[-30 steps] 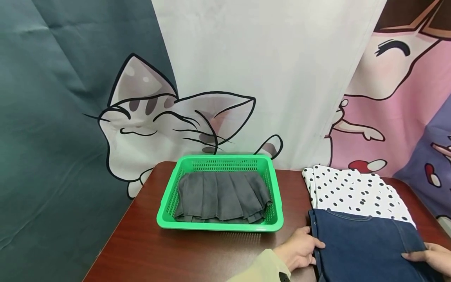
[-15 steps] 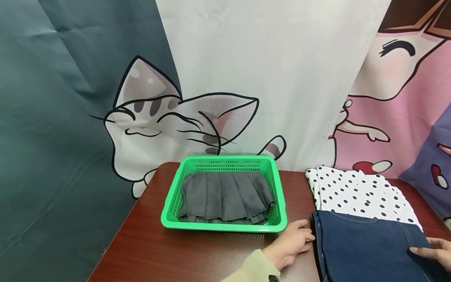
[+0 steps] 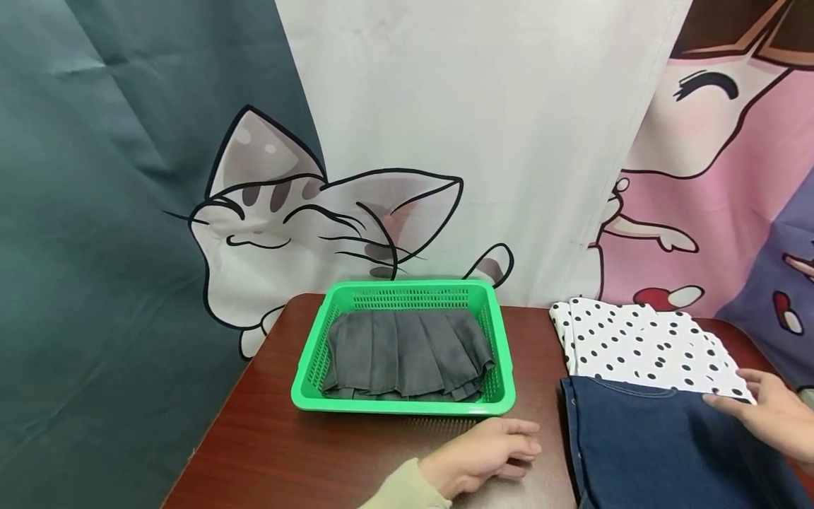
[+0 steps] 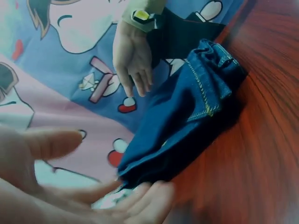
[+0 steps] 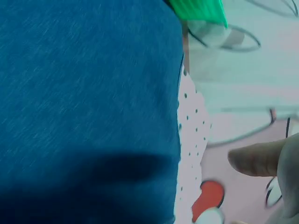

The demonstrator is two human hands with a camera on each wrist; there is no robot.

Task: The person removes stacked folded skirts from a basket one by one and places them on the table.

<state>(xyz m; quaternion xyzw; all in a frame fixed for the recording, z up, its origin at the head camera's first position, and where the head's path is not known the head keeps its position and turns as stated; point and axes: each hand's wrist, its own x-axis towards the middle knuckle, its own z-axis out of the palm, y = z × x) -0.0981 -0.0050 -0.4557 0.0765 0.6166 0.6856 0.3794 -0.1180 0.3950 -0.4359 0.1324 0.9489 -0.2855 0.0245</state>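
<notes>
Resting our left hand [image 3: 483, 456] with relaxed, empty fingers on the dark wooden table [image 3: 267, 445] and our right hand [image 3: 772, 413] spread over the folded dark blue denim garment [image 3: 655, 445], we risk dragging its fold loose onto the white polka-dot cloth [image 3: 642, 343] behind.

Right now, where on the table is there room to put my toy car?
Bare wood lies left of the basket, and in front of it beside the left hand. A narrow strip runs between the basket and the dotted cloth. The right side is crowded: dotted cloth, jeans and the right hand. The basket holds a grey skirt.
</notes>
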